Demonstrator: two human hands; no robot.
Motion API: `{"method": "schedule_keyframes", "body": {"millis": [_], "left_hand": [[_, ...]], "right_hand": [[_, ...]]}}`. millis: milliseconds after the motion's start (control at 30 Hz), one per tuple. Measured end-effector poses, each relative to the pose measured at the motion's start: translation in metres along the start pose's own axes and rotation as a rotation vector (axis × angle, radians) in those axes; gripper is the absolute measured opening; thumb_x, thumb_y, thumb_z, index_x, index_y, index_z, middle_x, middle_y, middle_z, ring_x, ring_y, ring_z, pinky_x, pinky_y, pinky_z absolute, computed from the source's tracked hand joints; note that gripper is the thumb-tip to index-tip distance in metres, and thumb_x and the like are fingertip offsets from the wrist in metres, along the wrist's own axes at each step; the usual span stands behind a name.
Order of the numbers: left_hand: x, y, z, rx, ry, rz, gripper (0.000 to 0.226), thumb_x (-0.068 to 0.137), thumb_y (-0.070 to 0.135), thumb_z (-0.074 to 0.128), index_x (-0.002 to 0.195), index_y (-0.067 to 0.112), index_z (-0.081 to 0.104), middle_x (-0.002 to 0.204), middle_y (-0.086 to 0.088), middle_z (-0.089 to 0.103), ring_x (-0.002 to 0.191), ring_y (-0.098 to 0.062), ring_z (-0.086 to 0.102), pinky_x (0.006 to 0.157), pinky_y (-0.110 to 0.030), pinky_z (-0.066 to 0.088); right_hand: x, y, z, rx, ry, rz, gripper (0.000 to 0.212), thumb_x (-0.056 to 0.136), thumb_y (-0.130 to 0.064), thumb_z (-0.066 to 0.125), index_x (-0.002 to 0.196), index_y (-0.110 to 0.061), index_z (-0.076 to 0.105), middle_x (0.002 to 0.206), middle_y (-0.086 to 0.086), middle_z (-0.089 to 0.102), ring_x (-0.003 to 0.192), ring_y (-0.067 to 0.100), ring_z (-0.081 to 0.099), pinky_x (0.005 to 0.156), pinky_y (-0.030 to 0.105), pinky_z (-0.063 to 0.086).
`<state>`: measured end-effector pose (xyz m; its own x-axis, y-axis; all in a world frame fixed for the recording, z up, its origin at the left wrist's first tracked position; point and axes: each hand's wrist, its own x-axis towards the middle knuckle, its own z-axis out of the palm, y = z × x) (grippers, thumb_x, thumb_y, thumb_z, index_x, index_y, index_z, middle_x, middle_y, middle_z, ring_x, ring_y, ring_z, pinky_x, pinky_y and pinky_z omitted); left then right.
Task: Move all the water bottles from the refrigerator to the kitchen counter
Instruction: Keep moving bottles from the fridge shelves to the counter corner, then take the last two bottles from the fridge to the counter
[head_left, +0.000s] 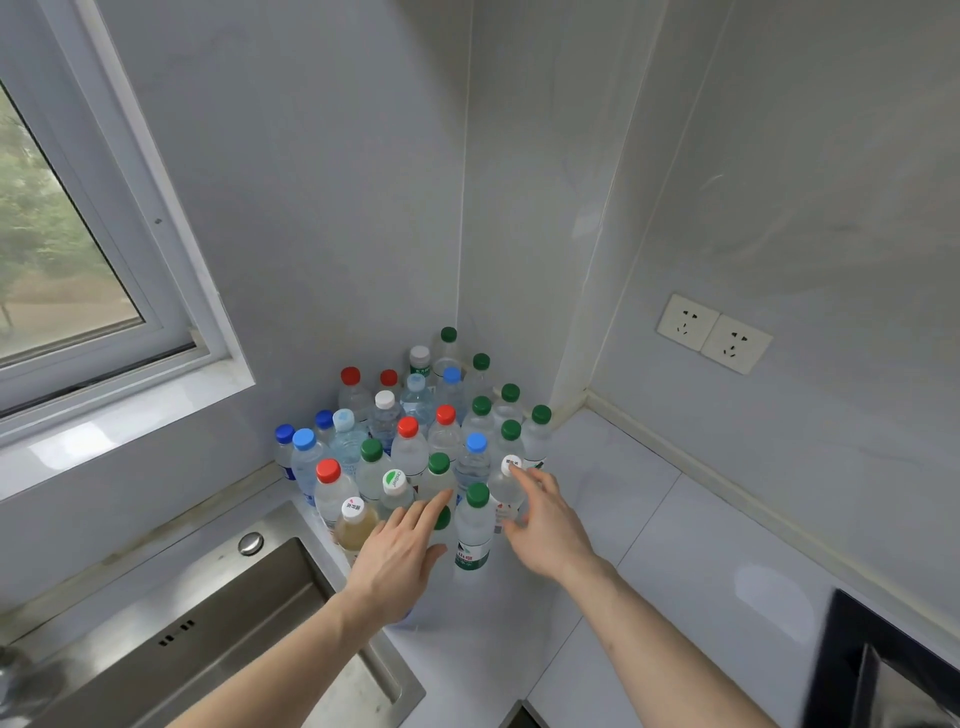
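Several water bottles with red, blue, green and white caps stand packed in the corner of the white kitchen counter (649, 519). My left hand (400, 556) reaches in with straight fingers and covers most of a green-capped bottle (442, 518) at the front. Between my hands stands another green-capped bottle (474, 530). The straight fingers of my right hand (545, 519) touch a white-capped bottle (508, 488) near its cap. Neither hand grips anything. The refrigerator is out of view.
A steel sink (218, 613) lies at the lower left, right beside the bottle group. A window (78, 249) is on the left wall, two wall sockets (714, 332) on the right wall. A dark appliance (883, 665) sits at the bottom right.
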<state>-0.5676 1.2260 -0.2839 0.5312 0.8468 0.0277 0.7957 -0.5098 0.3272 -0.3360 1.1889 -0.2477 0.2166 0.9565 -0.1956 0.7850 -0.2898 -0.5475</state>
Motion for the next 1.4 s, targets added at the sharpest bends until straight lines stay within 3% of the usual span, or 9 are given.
{"method": "schedule_keyframes", "body": {"millis": [133, 333, 500, 567, 667, 900, 1000, 1100, 1400], "left_hand": [[-0.004, -0.004, -0.002, 0.009, 0.009, 0.036, 0.071, 0.102, 0.047, 0.049, 0.163, 0.029, 0.015, 0.140, 0.004, 0.054, 0.121, -0.021, 0.057, 0.095, -0.035, 0.053], [-0.006, 0.006, -0.012, 0.021, -0.031, -0.008, 0.078, 0.102, 0.050, 0.048, 0.164, 0.029, 0.005, 0.151, 0.002, 0.040, 0.128, -0.021, 0.049, 0.105, -0.034, 0.046], [-0.024, 0.036, -0.037, -0.078, -0.034, -0.113, 0.059, 0.100, 0.050, 0.053, 0.152, 0.029, 0.037, 0.153, 0.004, 0.041, 0.129, -0.022, 0.048, 0.108, -0.033, 0.044], [-0.033, 0.048, -0.050, -0.096, -0.022, -0.102, 0.053, 0.100, 0.048, 0.055, 0.148, 0.030, 0.044, 0.152, 0.004, 0.043, 0.130, -0.024, 0.048, 0.109, -0.035, 0.043], [-0.038, 0.080, -0.070, -0.082, -0.001, -0.019, 0.049, 0.099, 0.046, 0.057, 0.146, 0.032, 0.047, 0.153, 0.005, 0.042, 0.136, -0.024, 0.044, 0.112, -0.038, 0.041], [-0.033, 0.194, -0.081, -0.159, -0.081, 0.337, 0.040, 0.101, 0.039, 0.057, 0.141, 0.039, 0.051, 0.155, 0.013, 0.037, 0.141, -0.018, 0.038, 0.115, -0.033, 0.034], [-0.047, 0.246, -0.070, -0.198, -0.136, 0.448, 0.039, 0.100, 0.037, 0.058, 0.139, 0.039, 0.053, 0.153, 0.016, 0.038, 0.134, -0.015, 0.044, 0.108, -0.027, 0.037], [-0.077, 0.306, -0.055, -0.226, -0.217, 0.567, 0.037, 0.100, 0.038, 0.058, 0.137, 0.041, 0.055, 0.150, 0.020, 0.040, 0.123, -0.015, 0.054, 0.103, -0.027, 0.040], [-0.195, 0.447, -0.027, -0.288, -0.374, 0.931, 0.035, 0.098, 0.037, 0.061, 0.133, 0.040, 0.059, 0.134, 0.032, 0.041, 0.124, -0.005, 0.050, 0.107, -0.026, 0.041]], "right_hand": [[-0.009, -0.003, 0.008, 0.053, 0.003, 0.013, 0.074, 0.097, -0.033, 0.064, 0.161, -0.037, 0.027, 0.161, -0.016, 0.024, 0.111, 0.019, 0.067, 0.100, 0.037, 0.052], [-0.040, -0.005, -0.002, 0.217, 0.014, 0.014, 0.071, 0.097, -0.031, 0.066, 0.159, -0.038, 0.032, 0.155, -0.019, 0.030, 0.098, 0.007, 0.068, 0.096, 0.029, 0.054], [-0.095, 0.012, -0.030, 0.338, 0.012, 0.033, 0.065, 0.098, -0.036, 0.066, 0.155, -0.044, 0.036, 0.142, -0.028, 0.034, 0.113, 0.000, 0.061, 0.091, 0.020, 0.052], [-0.116, 0.021, -0.040, 0.340, 0.033, 0.043, 0.062, 0.099, -0.037, 0.066, 0.153, -0.044, 0.038, 0.145, -0.026, 0.036, 0.118, 0.000, 0.058, 0.095, 0.023, 0.053], [-0.153, 0.040, -0.057, 0.358, 0.084, 0.080, 0.061, 0.099, -0.038, 0.066, 0.154, -0.042, 0.040, 0.148, -0.025, 0.038, 0.125, 0.001, 0.054, 0.105, 0.030, 0.051], [-0.260, 0.084, -0.092, 0.394, 0.266, 0.206, 0.061, 0.099, -0.043, 0.065, 0.153, -0.047, 0.038, 0.149, -0.028, 0.037, 0.133, -0.003, 0.047, 0.114, 0.027, 0.043], [-0.314, 0.102, -0.102, 0.400, 0.351, 0.280, 0.061, 0.099, -0.045, 0.064, 0.153, -0.049, 0.037, 0.149, -0.035, 0.035, 0.137, -0.007, 0.041, 0.118, 0.027, 0.039], [-0.387, 0.119, -0.111, 0.421, 0.465, 0.380, 0.062, 0.098, -0.045, 0.065, 0.153, -0.049, 0.037, 0.152, -0.036, 0.035, 0.140, -0.008, 0.039, 0.119, 0.028, 0.038], [-0.594, 0.152, -0.106, 0.444, 0.736, 0.621, 0.058, 0.097, -0.042, 0.068, 0.149, -0.051, 0.044, 0.145, -0.040, 0.039, 0.134, -0.014, 0.041, 0.116, 0.023, 0.039]]}}
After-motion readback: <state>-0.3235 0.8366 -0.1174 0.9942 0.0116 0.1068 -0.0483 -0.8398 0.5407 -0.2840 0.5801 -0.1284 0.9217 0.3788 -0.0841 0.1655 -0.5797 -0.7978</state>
